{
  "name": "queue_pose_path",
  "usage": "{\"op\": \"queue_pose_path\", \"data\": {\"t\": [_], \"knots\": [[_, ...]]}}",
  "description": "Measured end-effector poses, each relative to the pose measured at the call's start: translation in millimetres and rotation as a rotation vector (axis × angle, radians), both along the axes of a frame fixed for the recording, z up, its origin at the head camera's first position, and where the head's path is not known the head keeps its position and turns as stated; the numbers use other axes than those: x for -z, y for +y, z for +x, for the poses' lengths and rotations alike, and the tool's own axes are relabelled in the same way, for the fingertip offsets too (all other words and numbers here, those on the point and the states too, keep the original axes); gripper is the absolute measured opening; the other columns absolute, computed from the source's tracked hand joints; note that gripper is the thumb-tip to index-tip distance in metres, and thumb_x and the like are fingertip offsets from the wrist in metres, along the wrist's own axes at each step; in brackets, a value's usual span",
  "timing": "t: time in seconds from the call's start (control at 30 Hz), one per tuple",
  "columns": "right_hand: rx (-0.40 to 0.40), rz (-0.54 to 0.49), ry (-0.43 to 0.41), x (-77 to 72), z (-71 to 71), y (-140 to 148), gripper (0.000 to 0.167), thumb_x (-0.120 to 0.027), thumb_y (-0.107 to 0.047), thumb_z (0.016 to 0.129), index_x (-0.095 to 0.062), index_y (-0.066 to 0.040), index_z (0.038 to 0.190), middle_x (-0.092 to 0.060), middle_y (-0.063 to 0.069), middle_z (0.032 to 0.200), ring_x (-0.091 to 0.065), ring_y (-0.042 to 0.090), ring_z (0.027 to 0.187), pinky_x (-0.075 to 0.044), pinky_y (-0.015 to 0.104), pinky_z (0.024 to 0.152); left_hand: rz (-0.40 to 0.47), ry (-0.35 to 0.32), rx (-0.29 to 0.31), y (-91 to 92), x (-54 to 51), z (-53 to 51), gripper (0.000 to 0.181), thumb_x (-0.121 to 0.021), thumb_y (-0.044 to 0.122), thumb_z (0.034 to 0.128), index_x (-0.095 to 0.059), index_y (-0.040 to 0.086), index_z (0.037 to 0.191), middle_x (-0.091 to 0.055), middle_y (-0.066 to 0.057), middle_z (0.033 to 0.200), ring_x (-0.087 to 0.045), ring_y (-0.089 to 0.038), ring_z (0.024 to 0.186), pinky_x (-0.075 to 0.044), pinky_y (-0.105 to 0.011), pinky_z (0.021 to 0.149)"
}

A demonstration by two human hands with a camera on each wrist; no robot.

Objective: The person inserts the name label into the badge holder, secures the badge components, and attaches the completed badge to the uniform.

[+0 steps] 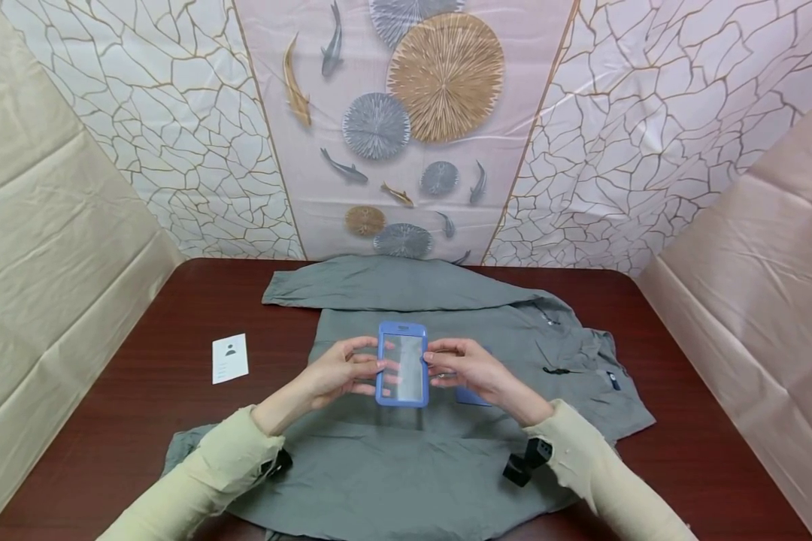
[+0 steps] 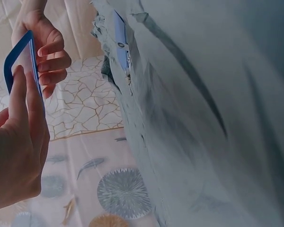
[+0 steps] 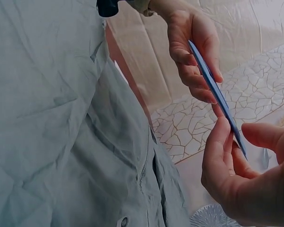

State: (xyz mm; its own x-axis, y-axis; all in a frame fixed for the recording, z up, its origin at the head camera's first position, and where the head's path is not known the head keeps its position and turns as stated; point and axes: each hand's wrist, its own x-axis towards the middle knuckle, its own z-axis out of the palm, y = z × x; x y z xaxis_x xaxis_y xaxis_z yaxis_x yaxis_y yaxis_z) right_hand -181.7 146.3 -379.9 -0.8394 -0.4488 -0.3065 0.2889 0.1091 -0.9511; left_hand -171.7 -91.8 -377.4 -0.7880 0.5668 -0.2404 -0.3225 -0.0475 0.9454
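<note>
A blue-framed card holder [image 1: 402, 325] with a clear window is held upright above a grey-green garment [image 1: 379, 466]. My left hand [image 1: 341, 370] grips its left edge, and some of those fingers show through the window. The right edge is pinched by my right hand [image 1: 470, 367]. In the right wrist view the holder [image 3: 217, 94] appears thin and edge-on, between my left hand [image 3: 191, 52] above and my right hand [image 3: 251, 184] below. Partly hidden under my right hand, another flat blue piece [image 1: 472, 397] lies on the garment.
A white card [image 1: 230, 359] with a person icon lies on the dark red table [image 1: 156, 361], left of the garment. One sleeve [image 1: 379, 282] stretches across the far side. Cords and a zip pull [image 1: 613, 381] are at the garment's right. Patterned cloth walls surround the table.
</note>
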Motion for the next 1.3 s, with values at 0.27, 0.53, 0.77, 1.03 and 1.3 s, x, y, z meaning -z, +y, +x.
{"op": "queue_pose_path", "data": {"t": [0.27, 0.53, 0.77, 1.03, 1.3], "knots": [[-0.018, -0.025, -0.005, 1.8, 0.2, -2, 0.019, -0.057, -0.015, 0.087, -0.054, -0.006, 0.103, -0.060, -0.003, 0.085, -0.060, 0.009, 0.075, -0.053, 0.028, 0.072, -0.021, -0.003, 0.007, -1.7, -0.9, 0.7, 0.043, -0.050, 0.006, 0.0900, -0.035, -0.002, 0.130, -0.064, -0.011, 0.104, -0.065, -0.015, 0.087, -0.053, -0.037, 0.077], [-0.028, -0.054, -0.037, -0.5, 1.5, -3, 0.007, -0.056, -0.013, 0.087, -0.052, -0.012, 0.094, -0.059, -0.004, 0.080, -0.060, 0.007, 0.070, -0.053, 0.029, 0.072, -0.040, 0.017, 0.002, -12.9, 5.1, 0.0, 0.042, -0.049, 0.009, 0.0907, -0.036, -0.008, 0.127, -0.062, -0.018, 0.111, -0.064, -0.018, 0.091, -0.051, -0.040, 0.081], [-0.028, -0.052, -0.033, -0.9, 1.8, 0, 0.007, -0.056, -0.013, 0.088, -0.053, -0.012, 0.094, -0.062, -0.004, 0.078, -0.060, 0.008, 0.070, -0.052, 0.025, 0.067, -0.018, 0.017, -0.057, -32.5, 6.3, -2.9, 0.037, -0.044, 0.005, 0.0918, -0.039, -0.008, 0.126, -0.058, -0.018, 0.115, -0.063, -0.020, 0.097, -0.048, -0.041, 0.087], [-0.019, -0.054, -0.045, -2.0, 1.9, 3, 0.007, -0.056, -0.014, 0.088, -0.052, -0.012, 0.094, -0.061, -0.003, 0.078, -0.060, 0.008, 0.070, -0.052, 0.024, 0.067, -0.054, 0.020, -0.142, -65.7, -0.3, -12.9, 0.033, -0.042, 0.005, 0.0931, -0.041, -0.005, 0.125, -0.061, -0.012, 0.111, -0.063, -0.017, 0.096, -0.049, -0.039, 0.086], [-0.014, -0.056, -0.044, -2.8, 2.3, 7, 0.007, -0.056, -0.014, 0.088, -0.053, -0.012, 0.094, -0.062, -0.003, 0.080, -0.061, 0.009, 0.072, -0.053, 0.027, 0.070, -0.134, 0.034, -0.147, -109.8, 2.3, -28.4, 0.040, -0.043, 0.007, 0.0934, -0.034, -0.010, 0.128, -0.063, -0.005, 0.107, -0.063, -0.014, 0.096, -0.049, -0.037, 0.087]]}}
